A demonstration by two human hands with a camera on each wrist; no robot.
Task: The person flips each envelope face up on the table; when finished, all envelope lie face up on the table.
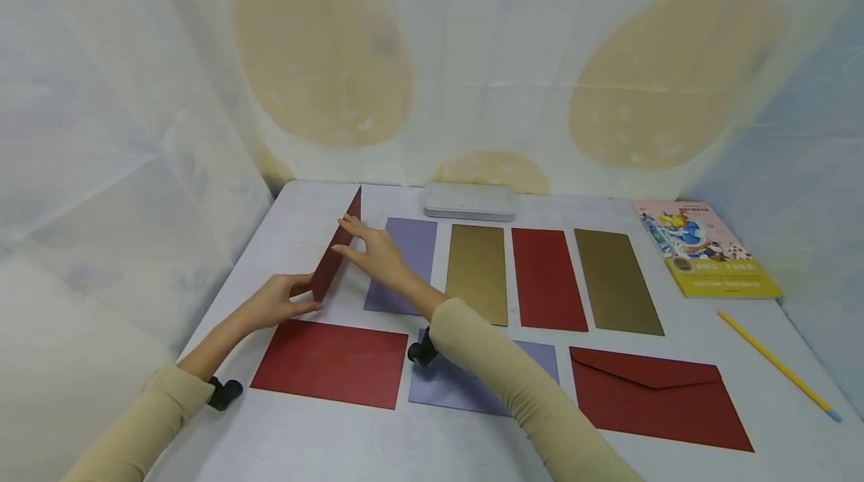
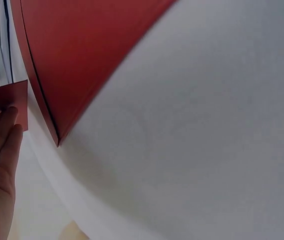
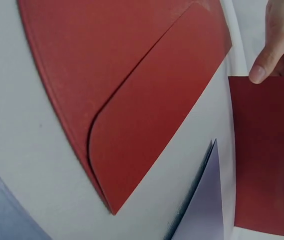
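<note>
Raised off the table at the left, a dark red envelope [image 1: 328, 269] is tilted on edge. My left hand [image 1: 277, 303] pinches its near end between thumb and fingers. Farther up, the right hand [image 1: 376, 251] grips the other end, thumb on the near side. Flat below them lies another red envelope [image 1: 331, 364], and a lavender envelope [image 1: 405, 261] is just right of the held one. In the left wrist view, fingers and thumb close on a corner of the held envelope [image 2: 21, 105]; the right wrist view shows its broad face [image 3: 266, 160].
Gold [image 1: 475, 272], red [image 1: 548, 279] and darker gold [image 1: 617, 281] envelopes lie in the back row. In front are a lavender envelope [image 1: 466, 384], partly under the right arm, and a flapped red envelope [image 1: 664, 403]. A tin case [image 1: 469, 201], book [image 1: 705, 249] and yellow pencil [image 1: 776, 364] lie around them.
</note>
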